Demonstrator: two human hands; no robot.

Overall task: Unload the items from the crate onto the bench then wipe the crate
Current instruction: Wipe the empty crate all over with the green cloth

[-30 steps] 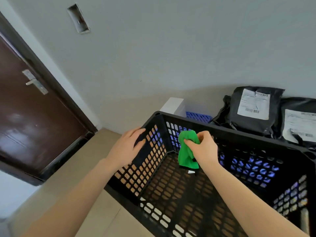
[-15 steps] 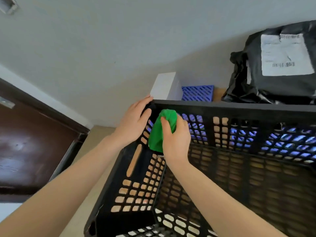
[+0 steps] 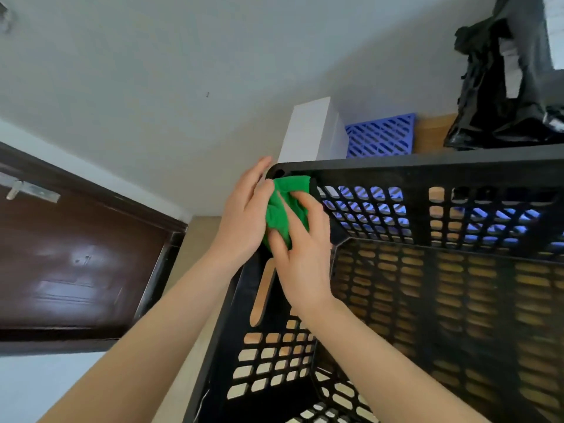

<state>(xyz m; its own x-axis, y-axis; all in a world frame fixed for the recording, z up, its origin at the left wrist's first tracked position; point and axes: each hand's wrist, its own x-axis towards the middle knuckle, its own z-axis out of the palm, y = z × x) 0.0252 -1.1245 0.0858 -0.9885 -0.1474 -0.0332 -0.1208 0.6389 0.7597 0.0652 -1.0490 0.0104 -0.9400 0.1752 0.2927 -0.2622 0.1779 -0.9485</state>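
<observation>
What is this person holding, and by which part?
The right hand holds the bunched green cloth by its lower half, against a far corner of the black crate. The left hand rests flat outside, gripping nothing.

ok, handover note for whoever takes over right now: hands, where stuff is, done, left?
Left hand: flat against the outside of the crate at its far left corner, bracing it.
Right hand: holds the green cloth against that corner, inside.
Items: black parcel bag, white box and blue basket stand beyond the crate, apparently on the bench.
Done: unloading, by the look; no items show inside the crate.
Left: wipe the remaining walls and floor; how much is already wiped cannot be told.
</observation>
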